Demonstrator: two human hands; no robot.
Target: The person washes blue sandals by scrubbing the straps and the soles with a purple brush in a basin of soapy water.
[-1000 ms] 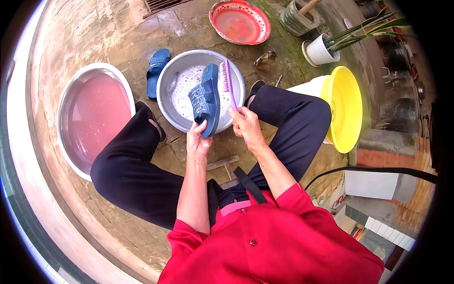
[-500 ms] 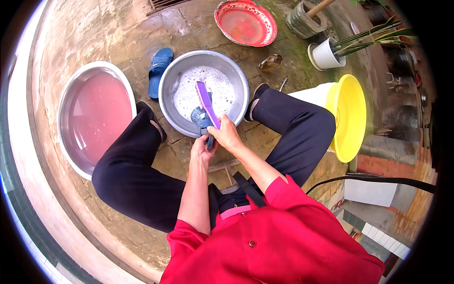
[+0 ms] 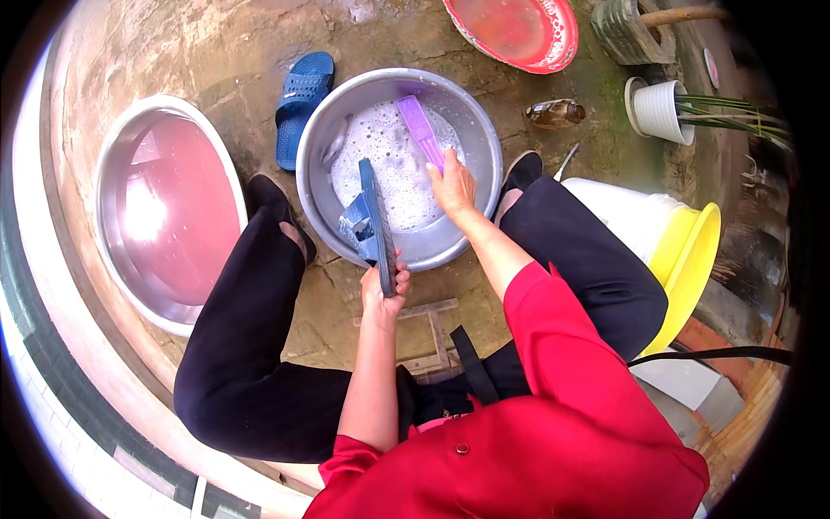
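My left hand [image 3: 385, 285] is closed round one end of a blue slipper [image 3: 378, 227], which stands on edge over the near rim of a grey metal basin [image 3: 313, 182]. Foamy, soapy water [image 3: 373, 130] fills the basin's bottom. In my right hand [image 3: 453, 184] is the handle of a purple scrubbing brush [image 3: 418, 125], its flat back turned up above the foam at the right. Slipper and brush are apart. The matching blue slipper [image 3: 303, 108] lies on the ground to the left of the basin.
A metal tub of pinkish water [image 3: 177, 208] stands at the left. A red basin [image 3: 519, 30], a brown bottle [image 3: 555, 113] and a white plant pot [image 3: 661, 112] are at the far right. Beside my right knee is a white bucket [image 3: 618, 212] with a yellow basin [image 3: 692, 277].
The brush has come off the slipper and moved right over the foam with my right hand. My left hand has turned the slipper on edge. The view has shifted.
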